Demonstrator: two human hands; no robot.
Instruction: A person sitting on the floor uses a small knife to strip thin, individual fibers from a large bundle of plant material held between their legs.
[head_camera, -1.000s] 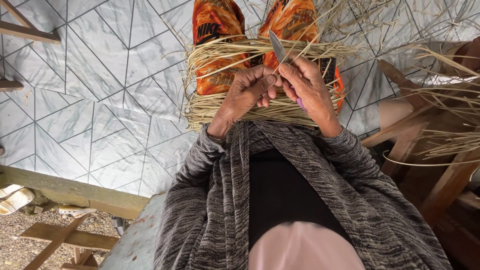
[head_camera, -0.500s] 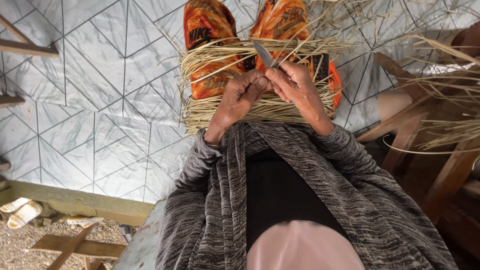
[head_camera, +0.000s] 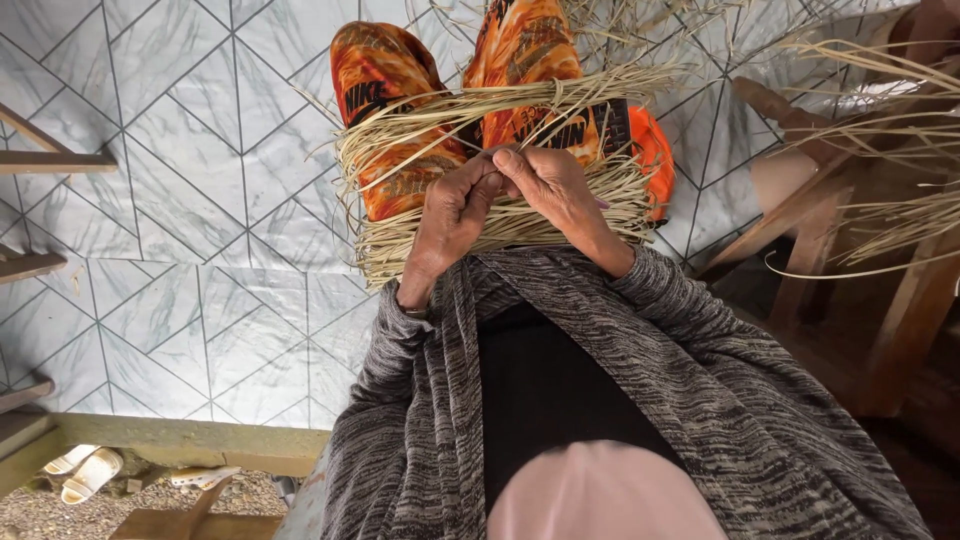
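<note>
Pinching together over the lap, the left hand (head_camera: 452, 205) and right hand (head_camera: 548, 185) meet fingertip to fingertip above a bundle of dry straw strips (head_camera: 420, 120) lying across the orange-patterned trousers (head_camera: 385, 75); both are clenched, and a thin strip seems caught between them, though it is hard to make out; a sliver of purple shows under the right palm, mostly hidden; at far right, loose strips (head_camera: 900, 215) drape over a wooden frame (head_camera: 905, 320), cut off by the edge; grey tiled floor (head_camera: 180, 200) lies left.
</note>
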